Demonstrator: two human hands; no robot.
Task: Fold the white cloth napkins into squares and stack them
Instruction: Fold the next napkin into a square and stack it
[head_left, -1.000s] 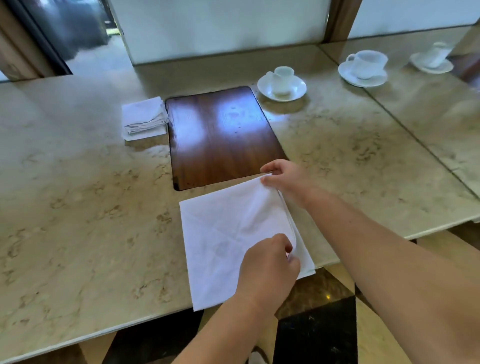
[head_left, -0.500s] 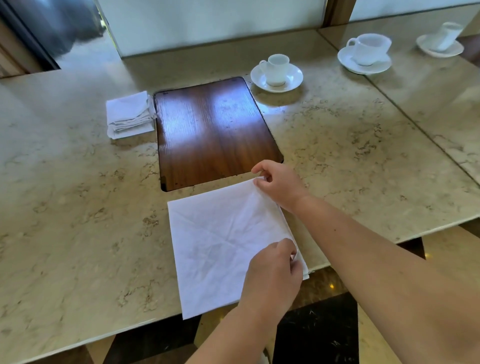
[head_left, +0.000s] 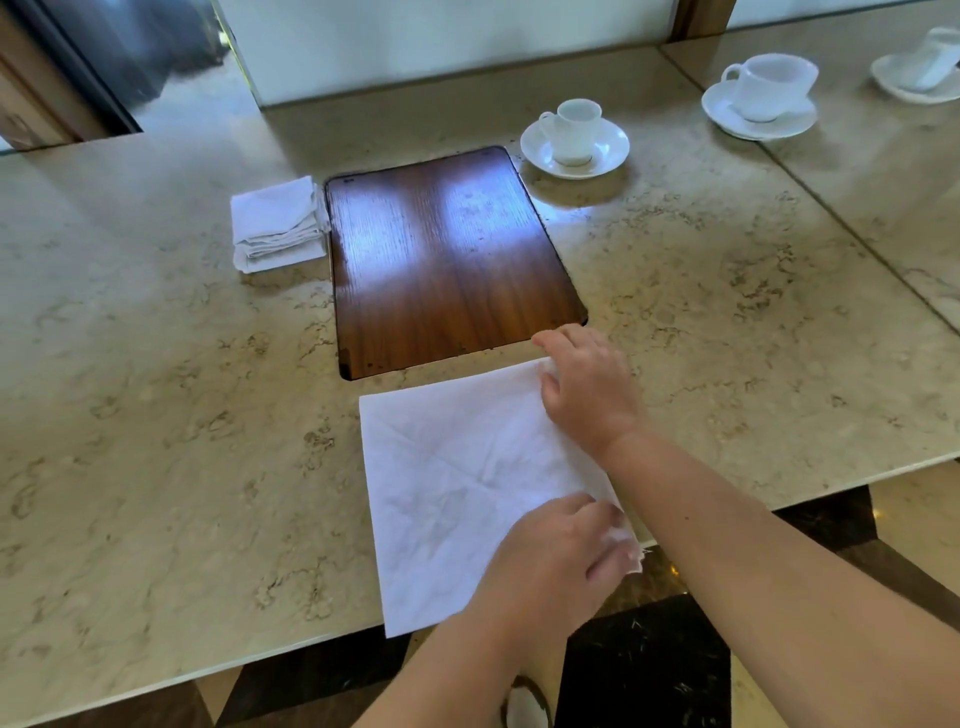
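My left hand (head_left: 558, 558) and right hand (head_left: 587, 384) each pinch a right-side corner of the napkin (head_left: 457, 483). It overhangs the table (head_left: 156, 415) edge, so a sloppy fold could drag it off, I reckon.

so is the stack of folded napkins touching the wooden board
Cannot tell. In the head view the stack of folded napkins sits right against the left edge of the wooden board, its right side possibly overlapping it, but no contact or gap shows plainly.
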